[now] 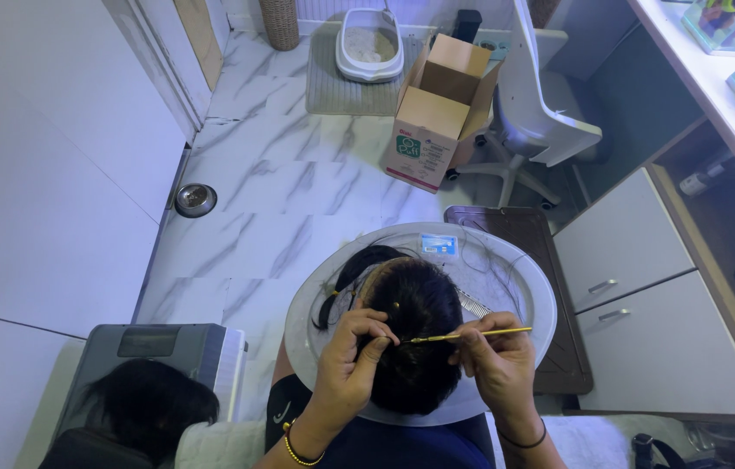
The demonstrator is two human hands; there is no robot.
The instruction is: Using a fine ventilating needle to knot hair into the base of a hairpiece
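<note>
Here, seen from a head-worn camera looking straight down at a person's lap and two bare hands.

Tray: a round silver tray point(515, 287) rested on the person's lap, and a dark wig point(415, 343) lay on it near the middle.

Left hand: the left hand point(350, 365) sat on the wig's left side, fingers curled and pinching a small bit of the hair at the crown; a yellow beaded bracelet point(296, 450) circled that wrist.

Right hand: the right hand point(498, 365) gripped a thin yellow needle tool point(472, 334) between thumb and fingers, held level, its tip touching the hair just beside the left fingertips; a dark band point(524, 439) was on that wrist.

On the tray: a metal comb point(474, 304) lay just right of the wig, a small blue-and-white packet point(439, 246) near the far rim, and loose hair strands were scattered about.

Lower left: a second dark wig point(146, 404) lay against a grey box point(159, 356).

Floor beyond: white marble tile with a cardboard box point(437, 113), a white swivel chair point(541, 113), a litter tray point(369, 43) on a grey mat, and a small steel bowl point(195, 199).

Right side: white drawers point(645, 295) under a counter.
</note>
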